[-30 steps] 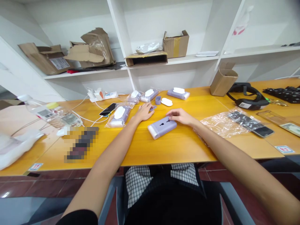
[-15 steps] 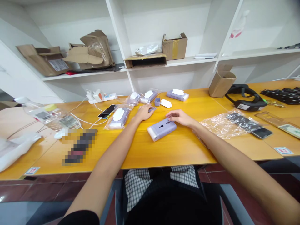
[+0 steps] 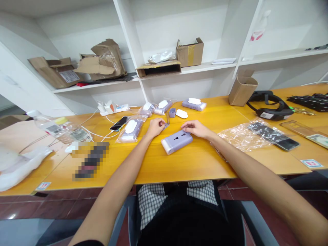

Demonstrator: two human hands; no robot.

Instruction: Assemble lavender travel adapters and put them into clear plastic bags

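In the head view a lavender box with a pale white end (image 3: 176,141) lies on the table in front of me, two black slots on its top face. My right hand (image 3: 195,129) has its curled fingers at the box's far right end, thumb near the top edge, steadying it. Left of it, my left hand (image 3: 156,127) is closed, its fingertips pinching a small greyish-purple piece (image 3: 166,125). Just beyond stands a thin brownish strip that looks coiled (image 3: 168,118). A small lavender cup (image 3: 172,112) and a white oval lid (image 3: 181,113) lie farther back.
Lavender boxes with white ovals, one bagged (image 3: 130,129) and one unbagged (image 3: 194,104), lie around. A phone (image 3: 119,123) and power strip (image 3: 112,108) are left. Clear plastic film (image 3: 243,136), another phone (image 3: 284,140) and a black headset (image 3: 273,111) occupy the right.
My left hand has drawn slightly nearer and its fingers have curled in around the small piece. The brownish strip now shows beyond it. My right hand and the box stay put.
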